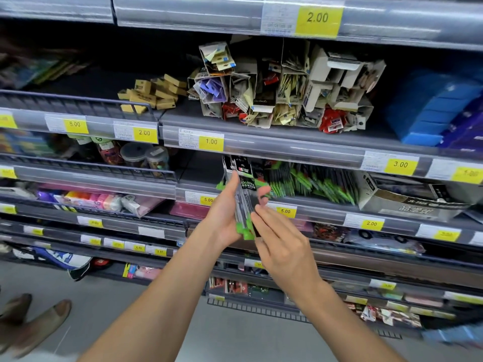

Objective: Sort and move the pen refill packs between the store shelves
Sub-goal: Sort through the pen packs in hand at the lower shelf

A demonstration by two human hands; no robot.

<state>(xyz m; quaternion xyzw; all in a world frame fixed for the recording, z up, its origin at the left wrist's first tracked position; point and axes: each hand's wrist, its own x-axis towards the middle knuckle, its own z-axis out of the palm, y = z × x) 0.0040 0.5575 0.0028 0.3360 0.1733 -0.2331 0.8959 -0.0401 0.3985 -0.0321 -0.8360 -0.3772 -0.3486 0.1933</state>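
closest to me, both bare forearms reach up from the bottom of the frame toward the centre. my left hand (224, 215) grips a stack of pen refill packs (244, 199), black and green, held upright just left of centre, the thumb laid along the near face and the fingertips curling round the far edge. my right hand (283, 246) sits just below and right of it, fingers nearly straight, the tips touching the lower green edge of the stack; it clasps nothing that i can see.

in the lower left corner, someone's brown shoes (34, 322) stand on the grey floor (235, 335).

behind the hands runs the shelf rail (326, 212) with yellow price tags reading 5.00 and 2.00. on that shelf, right of centre, lies a heap of more refill packs (311, 182) in the same black and green, leaning at angles, and beside them to the right a cardboard carton (407, 198) with printed characters.

to the left of centre, on a wire-fronted shelf, stand clear round tubs (146, 158) with small coloured items inside.

one shelf up, at upper centre, torn open display boxes (287, 87) spill small carded packets. left of them lie small tan boxes (154, 94); at far right, a blue plastic stack (431, 108). on the top rail sits a tag reading 2.00 (317, 18).
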